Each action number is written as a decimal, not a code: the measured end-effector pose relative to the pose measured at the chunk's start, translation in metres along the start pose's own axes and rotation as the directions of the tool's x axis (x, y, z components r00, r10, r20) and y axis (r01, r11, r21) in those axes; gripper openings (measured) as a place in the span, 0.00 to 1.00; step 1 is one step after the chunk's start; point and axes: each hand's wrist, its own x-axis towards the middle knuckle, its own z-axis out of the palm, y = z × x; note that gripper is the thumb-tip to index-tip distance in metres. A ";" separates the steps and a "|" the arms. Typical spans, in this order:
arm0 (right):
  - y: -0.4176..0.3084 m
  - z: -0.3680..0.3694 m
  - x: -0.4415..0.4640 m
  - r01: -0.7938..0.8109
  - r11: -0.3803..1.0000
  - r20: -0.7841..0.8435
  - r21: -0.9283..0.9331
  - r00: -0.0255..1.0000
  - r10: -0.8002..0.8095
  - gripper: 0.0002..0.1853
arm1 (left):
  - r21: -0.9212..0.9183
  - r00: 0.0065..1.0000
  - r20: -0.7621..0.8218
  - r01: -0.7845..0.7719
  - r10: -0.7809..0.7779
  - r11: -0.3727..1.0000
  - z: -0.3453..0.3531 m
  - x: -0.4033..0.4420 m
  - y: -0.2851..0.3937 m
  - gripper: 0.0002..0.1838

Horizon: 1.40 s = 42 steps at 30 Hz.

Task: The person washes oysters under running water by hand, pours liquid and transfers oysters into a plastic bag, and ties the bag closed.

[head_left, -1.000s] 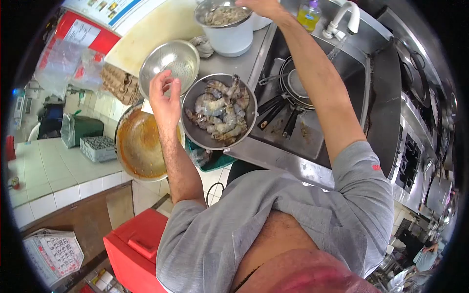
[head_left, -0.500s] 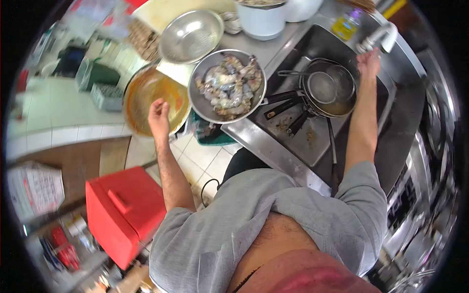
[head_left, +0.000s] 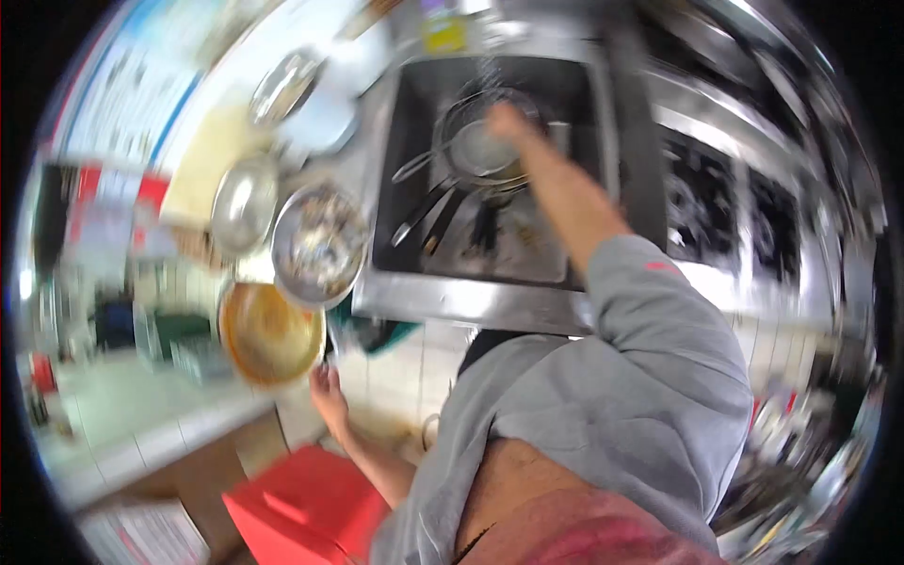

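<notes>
My right hand point(head_left: 508, 122), smeared by motion, is over the stacked pans in the sink point(head_left: 589, 174). A wire strainer point(head_left: 482, 151) lies on the stack, just beside or under that hand. Water runs from the faucet point(head_left: 504, 36) down toward the pans. Several dark pan handles point(head_left: 441, 224) point toward the sink's near left. My left hand point(head_left: 328, 391) hangs low at the left, near the rim of a wide pan point(head_left: 273, 330) with orange-brown residue. Its fingers are blurred, and whether they touch the pan is unclear. Above that pan sits a metal bowl point(head_left: 320, 247) of raw shrimp.
An empty metal colander point(head_left: 245, 202) stands left of the shrimp bowl, near a white container point(head_left: 325, 122). A yellow bottle point(head_left: 443, 36) is behind the sink. The stove point(head_left: 702, 202) lies to the right. A red box point(head_left: 306, 504) is at lower left.
My view has turned toward the sink and stove. My right hand has left the faucet for the pans, and water now flows. My left hand has dropped to the wide pan's near edge.
</notes>
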 end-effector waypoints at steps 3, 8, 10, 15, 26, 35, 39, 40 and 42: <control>-0.043 0.019 -0.053 0.113 0.872 -0.283 0.476 0.959 0.030 0.09 | -0.047 0.981 0.014 -0.193 0.194 0.980 0.020 0.010 0.074 0.19; -0.126 -0.059 -0.171 0.341 0.707 -0.540 0.620 0.839 0.069 0.09 | -0.330 0.846 0.127 -0.456 0.518 0.826 0.081 -0.009 0.170 0.19; -0.137 -0.112 -0.227 0.333 0.654 -0.525 0.679 0.843 0.116 0.06 | -0.437 0.770 0.208 -0.479 0.604 0.761 0.110 -0.024 0.193 0.19; -0.074 -0.232 -0.372 0.459 0.695 -0.692 0.553 0.717 0.077 0.10 | -0.598 0.612 0.339 -0.445 0.714 0.666 0.168 -0.120 0.255 0.18; 0.300 -0.262 -0.703 -0.153 0.766 -0.649 0.625 0.443 0.618 0.10 | -0.713 0.192 0.576 -0.358 0.794 0.603 0.373 -0.372 0.344 0.16; 0.507 -0.238 -0.964 -0.133 0.433 -0.443 0.891 -0.060 0.894 0.09 | -0.701 -0.279 0.711 -0.349 0.645 0.622 0.554 -0.629 0.403 0.17; 0.584 -0.253 -1.032 -0.112 0.329 -0.346 0.938 -0.196 0.918 0.09 | -0.697 -0.371 0.716 -0.316 0.592 0.644 0.634 -0.712 0.428 0.18; 0.609 -0.250 -1.048 -0.096 0.292 -0.307 0.952 -0.229 0.924 0.09 | -0.719 -0.408 0.691 -0.295 0.597 0.630 0.661 -0.730 0.432 0.18; 0.665 -0.238 -1.082 -0.076 0.221 -0.233 0.972 -0.273 0.933 0.09 | -0.708 -0.454 0.692 -0.274 0.561 0.651 0.704 -0.772 0.441 0.18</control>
